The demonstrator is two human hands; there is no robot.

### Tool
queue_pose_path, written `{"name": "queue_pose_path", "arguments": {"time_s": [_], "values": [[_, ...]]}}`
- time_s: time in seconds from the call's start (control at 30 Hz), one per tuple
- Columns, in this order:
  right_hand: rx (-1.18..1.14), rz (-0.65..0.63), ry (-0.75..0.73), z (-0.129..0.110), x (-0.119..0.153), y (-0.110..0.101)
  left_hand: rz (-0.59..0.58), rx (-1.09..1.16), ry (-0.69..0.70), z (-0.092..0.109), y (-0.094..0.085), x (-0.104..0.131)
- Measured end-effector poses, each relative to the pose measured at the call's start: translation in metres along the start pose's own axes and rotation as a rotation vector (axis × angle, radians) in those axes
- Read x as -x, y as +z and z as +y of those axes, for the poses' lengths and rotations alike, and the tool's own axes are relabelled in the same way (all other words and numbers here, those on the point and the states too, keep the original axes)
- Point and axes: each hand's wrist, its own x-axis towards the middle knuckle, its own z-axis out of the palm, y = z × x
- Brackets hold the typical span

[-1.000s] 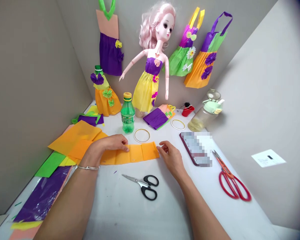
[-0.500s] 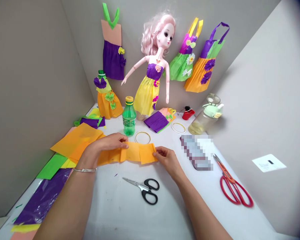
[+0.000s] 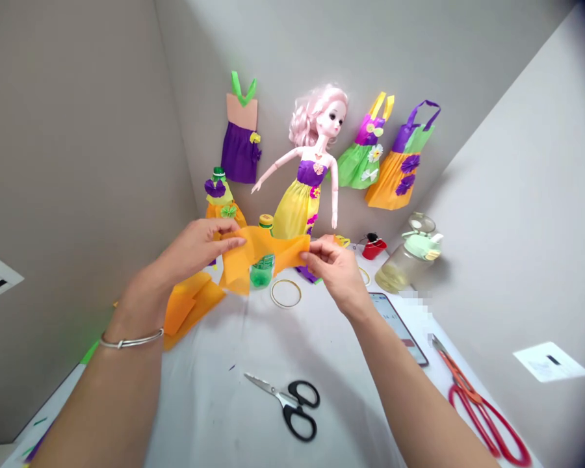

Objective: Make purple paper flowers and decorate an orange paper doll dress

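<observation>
Both the left hand (image 3: 195, 247) and right hand (image 3: 336, 273) pinch the orange paper strip (image 3: 263, 250) above the counter (image 3: 253, 364), so an even, gentle pull looks wise to avoid tearing.

We see plain grey walls (image 3: 78, 130) meeting in a corner behind a white table (image 3: 214, 403). Soft light fills the room.

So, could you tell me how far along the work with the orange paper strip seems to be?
Done: finished paper dresses hang on the wall, and the doll wears one. In hand: the left hand and right hand pinch the ends of the creased orange strip, lifted above the table. Left: the strip carries no decoration, and both the black scissors and red scissors lie untouched.
</observation>
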Motion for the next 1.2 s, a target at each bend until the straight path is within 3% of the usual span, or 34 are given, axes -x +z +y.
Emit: {"name": "queue_pose_path", "arguments": {"time_s": [0.2, 0.33, 0.47, 0.87, 1.2], "values": [[-0.099, 0.071, -0.158, -0.013, -0.052, 0.012, 0.268, -0.185, 0.131, 0.034, -0.028, -0.018], [-0.19, 0.042, -0.175, -0.009, -0.084, 0.02, 0.262, -0.232, 0.137, 0.039, -0.033, -0.031], [-0.223, 0.023, -0.14, 0.002, -0.105, 0.021, 0.25, -0.277, 0.08, 0.027, -0.031, -0.043], [-0.225, -0.08, -0.022, 0.044, -0.09, 0.019, 0.304, -0.311, 0.083, -0.022, 0.001, -0.039], [-0.109, -0.203, -0.03, 0.038, -0.078, 0.015, 0.22, -0.227, 0.063, -0.021, 0.009, -0.029]]}}
